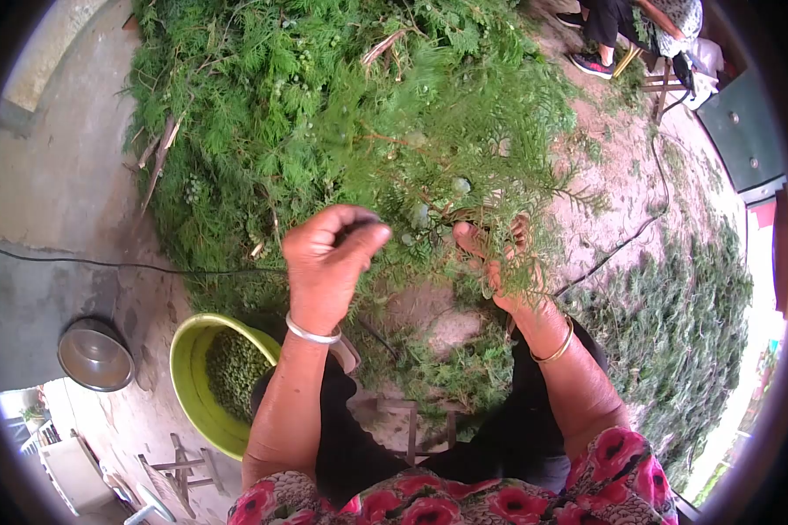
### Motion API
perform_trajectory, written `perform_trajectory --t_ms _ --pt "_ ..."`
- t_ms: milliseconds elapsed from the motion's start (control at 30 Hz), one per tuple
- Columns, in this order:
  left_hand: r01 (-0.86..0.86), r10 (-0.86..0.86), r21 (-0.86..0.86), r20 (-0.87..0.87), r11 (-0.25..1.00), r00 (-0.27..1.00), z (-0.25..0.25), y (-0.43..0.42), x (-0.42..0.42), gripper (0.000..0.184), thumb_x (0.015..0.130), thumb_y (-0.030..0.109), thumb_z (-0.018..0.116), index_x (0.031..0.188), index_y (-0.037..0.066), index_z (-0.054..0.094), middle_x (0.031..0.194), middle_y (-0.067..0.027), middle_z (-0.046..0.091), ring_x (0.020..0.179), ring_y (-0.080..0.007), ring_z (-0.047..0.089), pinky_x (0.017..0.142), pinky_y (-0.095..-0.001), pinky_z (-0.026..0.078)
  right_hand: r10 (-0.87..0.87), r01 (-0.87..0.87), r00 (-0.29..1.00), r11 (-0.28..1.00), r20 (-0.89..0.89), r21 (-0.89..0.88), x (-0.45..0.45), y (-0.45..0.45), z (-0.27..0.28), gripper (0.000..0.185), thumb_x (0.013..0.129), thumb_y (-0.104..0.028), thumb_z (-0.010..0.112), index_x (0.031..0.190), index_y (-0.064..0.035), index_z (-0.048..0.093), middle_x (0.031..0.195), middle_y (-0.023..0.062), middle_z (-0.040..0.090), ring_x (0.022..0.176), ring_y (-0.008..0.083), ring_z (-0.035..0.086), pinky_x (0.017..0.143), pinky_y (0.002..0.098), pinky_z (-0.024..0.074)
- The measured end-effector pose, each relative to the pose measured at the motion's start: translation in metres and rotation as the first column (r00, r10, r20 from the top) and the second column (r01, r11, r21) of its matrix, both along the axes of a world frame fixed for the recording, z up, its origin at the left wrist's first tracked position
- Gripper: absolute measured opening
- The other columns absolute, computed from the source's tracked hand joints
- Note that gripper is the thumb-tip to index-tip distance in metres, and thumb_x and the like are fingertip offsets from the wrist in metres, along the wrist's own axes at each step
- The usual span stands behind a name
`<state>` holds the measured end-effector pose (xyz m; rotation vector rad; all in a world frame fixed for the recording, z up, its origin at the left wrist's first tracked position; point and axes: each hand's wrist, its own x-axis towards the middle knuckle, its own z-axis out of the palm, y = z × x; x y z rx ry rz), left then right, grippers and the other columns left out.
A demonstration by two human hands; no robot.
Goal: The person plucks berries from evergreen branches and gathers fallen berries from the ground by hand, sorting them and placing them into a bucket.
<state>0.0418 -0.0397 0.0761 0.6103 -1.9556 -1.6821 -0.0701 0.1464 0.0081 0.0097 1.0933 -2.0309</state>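
Note:
My right hand (518, 278) is closed round a leafy evergreen branch (464, 140), which looks like arborvitae and carries small pale green cones (460, 185). The sprig spreads up and away from my fingers, and its leaves partly cover them. To the left, my left hand (331, 258) is apart from the branch, with thumb and fingers curled together; whatever lies inside is hidden. Below that hand stands a yellow-green bucket (188, 398), partly filled with small green cones (236, 372). Part of its rim is behind my left forearm.
A large heap of green branches (236, 105) rises in front of me. More cut foliage (692, 324) covers the ground at right. A metal bowl (96, 354) and a small wooden stool (182, 472) are at left. A black cable (626, 243) crosses the floor. Another person (613, 26) sits at top right.

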Motion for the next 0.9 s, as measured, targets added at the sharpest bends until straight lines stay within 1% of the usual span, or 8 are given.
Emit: perform_trajectory --t_ms 133,233,367,433,533,633,767,900 --pt "0.089 -0.104 0.095 0.168 0.992 0.98 -0.008 0.013 -0.001 0.014 0.076 0.004 0.071 0.086 -0.003 0.063 0.064 -0.0013 0.059 0.05 -0.0043 0.048 0.044 -0.0187 0.038 0.087 -0.072 0.993 0.984 -0.084 0.16 -0.002 0.004 -0.019 0.021 0.094 -0.042 0.042 0.106 -0.025 0.043 0.116 0.0191 0.058 0.114 0.0307 0.053 0.064 0.026 0.0495" --pt "0.147 -0.192 0.212 0.215 0.966 0.957 -0.012 0.019 0.001 0.017 0.077 0.006 0.071 0.086 -0.005 0.061 0.064 -0.0014 0.058 0.051 -0.005 0.049 0.046 -0.0194 0.04 0.017 -0.015 1.0 0.991 0.012 -0.134 0.004 0.007 -0.022 0.017 0.093 -0.035 0.047 0.107 -0.0254 0.043 0.117 0.0183 0.057 0.113 0.0296 0.054 0.064 0.0273 0.0499" --pt "0.18 -0.174 -0.084 0.076 0.98 0.982 -0.02 0.028 -0.001 0.015 0.079 0.004 0.068 0.087 -0.005 0.06 0.064 -0.0014 0.057 0.053 -0.006 0.052 0.045 -0.0211 0.042 0.069 -0.017 0.981 0.962 0.182 -0.271 -0.003 0.009 -0.015 0.02 0.093 -0.03 0.049 0.11 -0.0212 0.042 0.116 0.0166 0.057 0.109 0.0272 0.055 0.062 0.0303 0.049" --pt "0.084 -0.086 0.017 0.18 0.996 0.98 -0.019 0.03 -0.001 0.014 0.08 0.0 0.064 0.092 -0.004 0.06 0.068 -0.0026 0.059 0.053 -0.0056 0.052 0.043 -0.021 0.041 0.088 -0.002 0.953 0.959 0.29 -0.284 -0.004 0.005 -0.001 0.022 0.092 -0.028 0.05 0.111 -0.0197 0.042 0.115 0.0163 0.057 0.105 0.0263 0.058 0.06 0.0303 0.0479" --pt "-0.03 0.02 0.15 0.068 0.988 0.997 -0.02 0.022 -0.002 0.017 0.08 -0.004 0.059 0.097 -0.003 0.059 0.072 -0.0045 0.06 0.051 -0.0051 0.05 0.041 -0.0207 0.038 0.022 -0.012 0.998 0.981 -0.053 0.191 -0.007 0.001 0.0 0.048 0.09 -0.048 0.045 0.106 -0.0046 0.057 0.094 0.0077 0.063 0.073 0.0164 0.052 0.054 0.0278 0.0364" --pt "-0.159 0.176 0.57 0.025 0.806 0.984 -0.006 0.005 0.002 0.014 0.085 0.003 0.055 0.098 -0.001 0.059 0.07 -0.0084 0.058 0.051 -0.0087 0.048 0.04 -0.0208 0.034 0.089 -0.045 0.99 0.931 0.105 -0.363 -0.023 0.018 -0.024 0.03 0.094 -0.038 0.043 0.111 -0.0148 0.049 0.111 0.0157 0.06 0.088 0.023 0.058 0.058 0.034 0.0425" --pt "0.189 0.074 0.883 -0.243 0.43 0.967 -0.017 -0.013 0.006 0.021 0.091 0.021 0.056 0.091 0.0 0.059 0.076 -0.0143 0.058 0.055 -0.0143 0.05 0.041 -0.0231 0.039 0.025 -0.02 0.999 0.98 0.023 -0.197 -0.011 0.008 -0.001 0.036 0.089 -0.04 0.047 0.106 -0.0093 0.053 0.101 0.0131 0.059 0.081 0.0214 0.052 0.056 0.0316 0.0389" --pt "0.286 -0.008 0.84 -0.319 0.461 0.948 -0.023 -0.007 0.002 0.014 0.089 0.01 0.056 0.093 -0.003 0.057 0.084 -0.0178 0.058 0.063 -0.0177 0.054 0.045 -0.0263 0.045 -0.154 0.154 0.983 0.988 0.101 0.002 0.003 -0.003 0.015 0.035 0.082 -0.036 0.057 0.1 -0.006 0.056 0.088 0.0095 0.061 0.064 0.0164 0.048 0.05 0.0274 0.0351"
